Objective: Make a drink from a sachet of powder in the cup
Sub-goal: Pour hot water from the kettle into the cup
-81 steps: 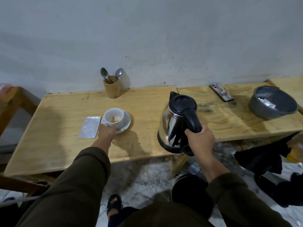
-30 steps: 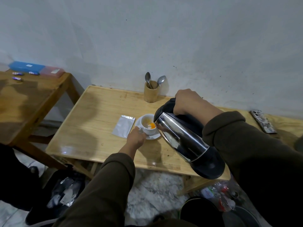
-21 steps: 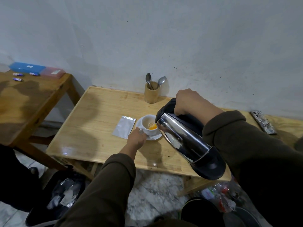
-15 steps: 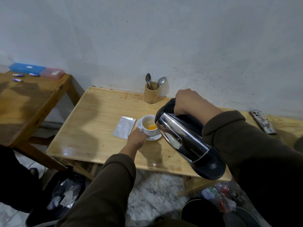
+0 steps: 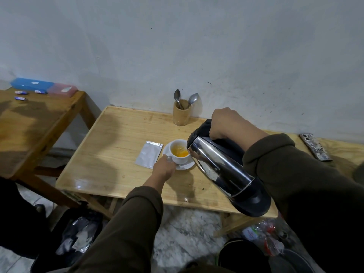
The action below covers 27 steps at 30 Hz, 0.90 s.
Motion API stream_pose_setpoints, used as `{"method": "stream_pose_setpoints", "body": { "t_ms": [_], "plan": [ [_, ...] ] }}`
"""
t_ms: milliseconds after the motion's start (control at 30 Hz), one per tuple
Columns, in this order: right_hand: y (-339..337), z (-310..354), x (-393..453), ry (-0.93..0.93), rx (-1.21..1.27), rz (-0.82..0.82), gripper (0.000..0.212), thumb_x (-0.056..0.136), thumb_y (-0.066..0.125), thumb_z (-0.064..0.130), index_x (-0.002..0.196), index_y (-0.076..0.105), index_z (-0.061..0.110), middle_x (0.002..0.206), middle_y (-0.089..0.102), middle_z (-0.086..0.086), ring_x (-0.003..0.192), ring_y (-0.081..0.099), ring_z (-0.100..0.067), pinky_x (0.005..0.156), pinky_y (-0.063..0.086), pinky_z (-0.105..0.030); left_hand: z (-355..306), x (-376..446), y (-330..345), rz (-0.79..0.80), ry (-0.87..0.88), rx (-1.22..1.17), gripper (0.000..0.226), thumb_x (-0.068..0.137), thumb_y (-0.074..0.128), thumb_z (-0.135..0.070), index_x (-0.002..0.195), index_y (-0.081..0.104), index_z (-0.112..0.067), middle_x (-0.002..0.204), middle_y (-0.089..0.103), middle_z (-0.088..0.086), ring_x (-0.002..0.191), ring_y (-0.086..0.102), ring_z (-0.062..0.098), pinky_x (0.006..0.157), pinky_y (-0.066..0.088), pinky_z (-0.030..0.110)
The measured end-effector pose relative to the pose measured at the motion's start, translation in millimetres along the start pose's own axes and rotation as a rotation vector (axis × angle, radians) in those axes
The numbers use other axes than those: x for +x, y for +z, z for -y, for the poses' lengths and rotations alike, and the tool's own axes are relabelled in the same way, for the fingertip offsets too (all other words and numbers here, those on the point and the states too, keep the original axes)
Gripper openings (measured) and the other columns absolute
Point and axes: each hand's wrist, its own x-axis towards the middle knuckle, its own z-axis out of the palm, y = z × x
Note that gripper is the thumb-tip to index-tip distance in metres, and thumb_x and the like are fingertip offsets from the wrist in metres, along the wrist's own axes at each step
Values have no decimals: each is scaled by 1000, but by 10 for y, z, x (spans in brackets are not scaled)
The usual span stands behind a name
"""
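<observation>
The kettle (image 5: pixel 220 166), upright on the desk (image 5: pixel 110 154) earlier, is now tipped over the cup (image 5: pixel 178 152), which holds more orange liquid.

Open: bare table (image 5: pixel 110 154) left of the sachet (image 5: pixel 149 155).
Blocked: tilted kettle (image 5: pixel 222 170) over the cup (image 5: pixel 178 152)'s right side; spoon holder (image 5: pixel 181 113) behind.

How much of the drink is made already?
Done: orange liquid partly fills the white ceramic cup, with the silver foil sachet lying flat beside it. In hand: the right hand tips the steel kettle over it while the left hand steadies it. Left: stirring, probably with the metal spoons.
</observation>
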Motion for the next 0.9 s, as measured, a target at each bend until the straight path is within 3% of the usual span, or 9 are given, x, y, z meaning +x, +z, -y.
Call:
{"method": "stream_pose_setpoints", "body": {
  "t_ms": [133, 367, 533, 733, 900],
  "plan": [
    [-2, -8, 1, 5, 5, -4, 17, 79, 60, 13, 87, 45, 10, 69, 41, -5, 78, 50, -25, 67, 42, -31, 9, 20, 17, -5, -26, -23, 41, 96, 38, -18, 135, 41, -9, 134, 54, 18, 123, 50, 35, 102, 40, 38],
    [10, -45, -11, 2, 18, -25, 16, 79, 60, 12, 86, 45, 9, 67, 39, -4, 71, 48, -23, 65, 41, -31, -1, 15, 42, -16, -52, -75, 41, 95, 39, -19, 135, 41, -8, 133, 55, 17, 123, 51, 35, 100, 41, 37],
    [82, -99, -12, 19, 41, -31, 15, 78, 60, 12, 85, 47, 10, 68, 41, -4, 57, 40, -17, 48, 33, -26, -31, 3, 67, -45, -30, -56, 37, 95, 38, -15, 130, 45, -4, 132, 54, 20, 119, 53, 35, 98, 43, 37],
    [222, -254, -102, 68, 187, -44, 18, 77, 62, 14, 90, 50, 10, 87, 49, -7, 78, 51, -24, 62, 42, -31, -42, 14, 136, -75, 8, -38, 33, 94, 40, -14, 122, 52, -2, 131, 56, 18, 118, 53, 32, 98, 42, 36],
    [408, -471, -186, 56, 279, -97, 15, 75, 62, 16, 77, 47, 13, 80, 51, -5, 74, 50, -24, 47, 29, -24, -17, 71, 244, -122, -26, -152, 34, 88, 50, -12, 120, 51, -1, 125, 57, 19, 113, 56, 33, 88, 45, 37]
  ]
}}
